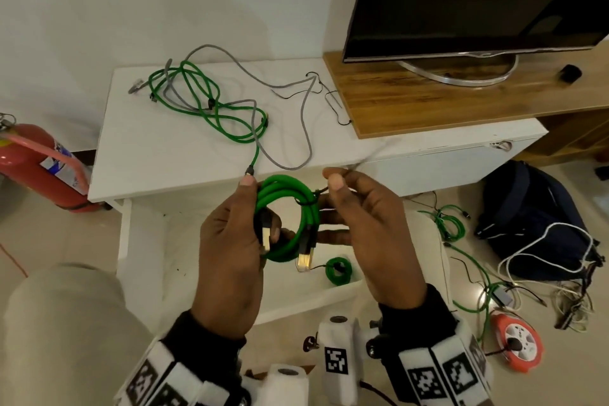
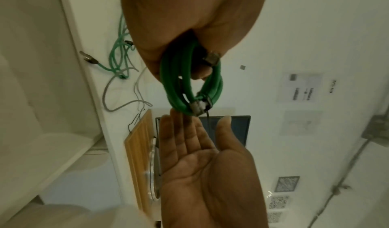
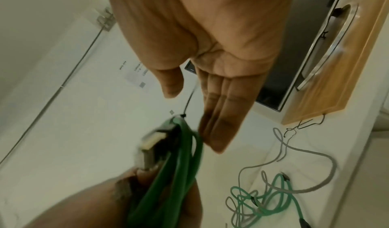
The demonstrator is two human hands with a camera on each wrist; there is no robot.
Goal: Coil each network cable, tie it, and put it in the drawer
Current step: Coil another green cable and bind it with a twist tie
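Left hand (image 1: 230, 241) grip pinches green coil (image 1: 286, 224); right hand (image 1: 372, 227) spread, tie (image 1: 316, 194) tail free. Risk: untightened tie slips, loops spring apart.

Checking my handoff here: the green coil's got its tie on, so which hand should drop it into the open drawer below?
Left, probably. The left hand already grips the green coil above the open drawer. The right hand is open beside the tie, holding nothing.
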